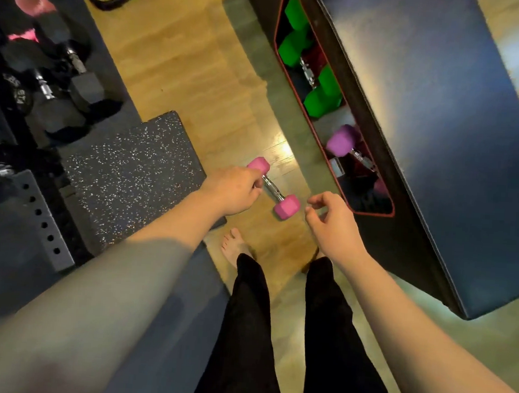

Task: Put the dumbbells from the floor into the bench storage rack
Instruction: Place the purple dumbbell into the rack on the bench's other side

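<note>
1. The pink dumbbell [273, 188] is seen over the wooden floor [180, 77], just left of the bench storage rack [336, 131], w/ its chrome handle running diagonally from upper left to lower right.
2. The left hand [232, 191] is closed around the upper end of that handle, fingers curled over the chrome next to the upper pink head; the lower head is left uncovered.
3. Whether the dumbbell is lifted or resting on the floor cannot be told; it is probably just off the boards.
4. The right hand [331, 224] is held apart from the dumbbell, just right of its lower head; fingers are loosely curled w/ a narrow gap at thumb and index, and nothing is gripped.
5. Inside the rack, green dumbbells [304, 64] are stored in the upper part and a purple dumbbell [343, 142] is seen lower down; the lowest compartment is dark and blurred.
6. The bench pad [441, 132], dark blue, is seen to the right of the rack opening.
7. A speckled rubber mat [131, 169] is laid left of the pink dumbbell; black hex dumbbells [75, 91] are piled further left.
8. A bare foot [233, 246] and black trousers [251, 334] are seen below the hands.
</note>
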The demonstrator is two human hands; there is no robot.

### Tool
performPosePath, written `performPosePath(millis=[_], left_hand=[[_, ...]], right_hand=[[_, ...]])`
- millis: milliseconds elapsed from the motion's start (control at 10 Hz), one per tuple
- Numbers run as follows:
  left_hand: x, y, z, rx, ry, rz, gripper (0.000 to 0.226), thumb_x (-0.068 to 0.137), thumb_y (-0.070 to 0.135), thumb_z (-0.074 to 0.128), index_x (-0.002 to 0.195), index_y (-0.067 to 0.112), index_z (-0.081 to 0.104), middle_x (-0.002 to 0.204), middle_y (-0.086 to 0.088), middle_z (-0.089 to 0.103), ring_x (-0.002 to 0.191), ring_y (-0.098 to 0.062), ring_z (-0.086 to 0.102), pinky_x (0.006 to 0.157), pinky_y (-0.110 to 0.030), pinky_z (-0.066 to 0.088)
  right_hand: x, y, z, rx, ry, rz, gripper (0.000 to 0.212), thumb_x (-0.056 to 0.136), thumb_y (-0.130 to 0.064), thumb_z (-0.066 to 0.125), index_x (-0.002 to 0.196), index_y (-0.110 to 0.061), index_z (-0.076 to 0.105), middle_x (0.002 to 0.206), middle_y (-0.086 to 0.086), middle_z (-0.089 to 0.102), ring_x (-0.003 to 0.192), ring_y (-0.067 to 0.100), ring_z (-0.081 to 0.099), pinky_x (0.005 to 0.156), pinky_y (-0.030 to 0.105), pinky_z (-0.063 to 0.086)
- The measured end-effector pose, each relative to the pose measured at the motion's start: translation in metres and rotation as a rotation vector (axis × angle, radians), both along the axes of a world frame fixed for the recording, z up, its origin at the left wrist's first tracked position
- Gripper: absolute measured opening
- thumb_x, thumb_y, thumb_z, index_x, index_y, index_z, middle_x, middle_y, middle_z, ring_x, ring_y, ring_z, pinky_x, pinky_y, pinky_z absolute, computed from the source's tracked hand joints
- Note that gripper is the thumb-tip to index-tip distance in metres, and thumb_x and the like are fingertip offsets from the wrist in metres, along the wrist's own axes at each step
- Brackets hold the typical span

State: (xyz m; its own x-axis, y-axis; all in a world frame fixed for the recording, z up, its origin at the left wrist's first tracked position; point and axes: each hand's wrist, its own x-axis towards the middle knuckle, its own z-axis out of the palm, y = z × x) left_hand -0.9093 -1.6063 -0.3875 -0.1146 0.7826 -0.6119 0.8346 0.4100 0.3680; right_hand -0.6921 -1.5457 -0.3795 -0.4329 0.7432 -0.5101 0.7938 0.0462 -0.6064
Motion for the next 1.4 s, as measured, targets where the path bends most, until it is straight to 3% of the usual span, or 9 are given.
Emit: performPosePath(millis=[300, 500, 600, 700, 800, 900, 1000, 1200, 1400], left_hand=[[0.035, -0.013, -0.217, -0.099, -0.226, 0.454, 0.011, 0.092, 0.026, 0.057, 0.096, 0.02, 0.065, 0.085, 0.002, 0.062, 0.084, -0.023, 0.061, 0.07, -0.025, 0.043], [0.057, 0.01, -0.339, -0.136, -0.341, 0.73, 0.008, 0.092, 0.02, 0.057, 0.085, 0.019, 0.061, 0.075, -0.008, 0.062, 0.084, -0.036, 0.062, 0.07, -0.027, 0.044], [0.067, 0.023, -0.391, -0.161, -0.364, 0.885, 0.017, 0.094, 0.02, 0.055, 0.101, 0.01, 0.067, 0.102, -0.017, 0.07, 0.095, -0.032, 0.064, 0.072, -0.024, 0.041], [0.077, 0.032, -0.429, -0.171, -0.388, 1.043, 0.019, 0.092, 0.019, 0.055, 0.096, 0.009, 0.07, 0.108, -0.023, 0.069, 0.105, -0.038, 0.063, 0.087, -0.037, 0.049], [0.083, 0.037, -0.466, -0.203, -0.46, 1.275, 0.018, 0.084, 0.027, 0.053, 0.084, 0.014, 0.066, 0.104, -0.03, 0.067, 0.099, -0.047, 0.064, 0.086, -0.051, 0.052], [0.089, 0.038, -0.509, -0.195, -0.548, 1.426, 0.028, 0.077, 0.04, 0.049, 0.081, 0.016, 0.062, 0.089, -0.017, 0.063, 0.081, -0.032, 0.057, 0.075, -0.048, 0.051], [0.095, 0.041, -0.53, -0.168, -0.581, 1.534, 0.033, 0.077, 0.045, 0.046, 0.077, 0.016, 0.062, 0.094, -0.02, 0.07, 0.088, -0.038, 0.067, 0.083, -0.059, 0.052], [0.097, 0.06, -0.484, -0.165, -0.74, 1.736, 0.023, 0.102, 0.026, 0.043, 0.083, 0.017, 0.051, 0.072, -0.005, 0.058, 0.067, -0.018, 0.057, 0.059, -0.025, 0.049], [0.095, 0.055, -0.489, -0.121, -0.887, 1.813, 0.03, 0.1, 0.029, 0.045, 0.116, 0.007, 0.058, 0.087, -0.012, 0.065, 0.084, -0.027, 0.064, 0.089, -0.04, 0.051]], right_hand=[[-0.005, 0.005, -0.216, -0.141, -0.073, 0.108, 0.021, 0.089, -0.02, 0.059, 0.107, -0.012, 0.064, 0.104, 0.006, 0.064, 0.093, 0.022, 0.058, 0.073, 0.024, 0.035], [-0.009, 0.014, -0.326, -0.166, -0.103, 0.268, 0.034, 0.089, -0.015, 0.057, 0.121, -0.007, 0.063, 0.113, 0.014, 0.063, 0.105, 0.027, 0.057, 0.079, 0.021, 0.034], [-0.014, 0.02, -0.371, -0.171, -0.127, 0.334, 0.037, 0.089, -0.015, 0.059, 0.125, -0.005, 0.061, 0.12, 0.016, 0.063, 0.114, 0.03, 0.055, 0.091, 0.026, 0.036], [-0.02, 0.023, -0.406, -0.155, -0.153, 0.355, 0.04, 0.088, -0.021, 0.058, 0.126, -0.008, 0.06, 0.123, 0.014, 0.062, 0.114, 0.03, 0.057, 0.095, 0.036, 0.047], [-0.024, 0.025, -0.431, -0.169, -0.171, 0.427, 0.04, 0.088, -0.021, 0.054, 0.127, -0.01, 0.057, 0.122, 0.013, 0.06, 0.113, 0.03, 0.057, 0.094, 0.033, 0.047], [-0.03, 0.027, -0.447, -0.201, -0.184, 0.442, 0.039, 0.087, -0.016, 0.05, 0.126, -0.013, 0.054, 0.126, 0.012, 0.057, 0.117, 0.03, 0.056, 0.094, 0.033, 0.045], [-0.036, 0.028, -0.456, -0.264, -0.172, 0.447, 0.046, 0.086, -0.012, 0.052, 0.132, -0.014, 0.05, 0.129, 0.011, 0.053, 0.118, 0.029, 0.054, 0.097, 0.033, 0.044], [-0.046, 0.032, -0.465, -0.365, -0.13, 0.433, 0.06, 0.096, -0.006, 0.044, 0.152, -0.008, 0.023, 0.161, 0.014, 0.017, 0.148, 0.028, 0.018, 0.12, 0.04, 0.019], [-0.058, 0.03, -0.47, -0.416, -0.093, 0.347, 0.056, 0.097, -0.007, 0.041, 0.151, -0.008, 0.026, 0.162, 0.013, 0.014, 0.149, 0.028, 0.015, 0.121, 0.038, 0.016]])
